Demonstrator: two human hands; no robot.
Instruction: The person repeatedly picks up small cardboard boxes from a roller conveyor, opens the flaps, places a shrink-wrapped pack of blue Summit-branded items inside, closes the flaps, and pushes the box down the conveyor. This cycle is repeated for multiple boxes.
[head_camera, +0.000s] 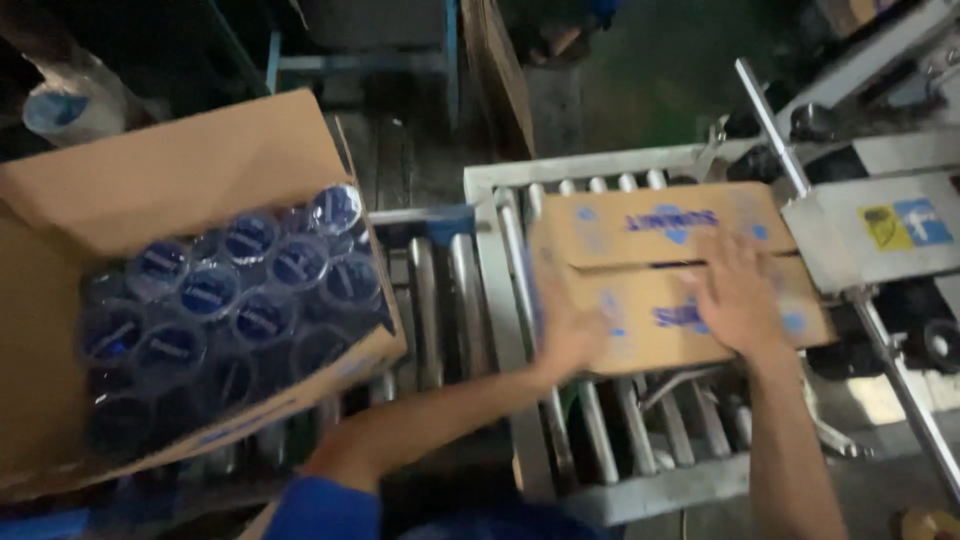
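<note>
The one camera sits on the person's head and looks steeply down, close in, at the roller track (600, 440), with a closed box (640, 235) in the middle and an open box (180, 160) left.

Metal roller conveyor (610, 440) carries closed cardboard box (640, 235); open carton of bottles (200, 300) rests at left.

a closed brown carton with blue print (660, 270) lay on the rollers, flaps folded shut. at left an open brown carton (150, 180) stood tilted, packed with blue-capped bottles (230, 300). a yellow and blue sticker (905, 225) sat on the grey machine at right.
</note>
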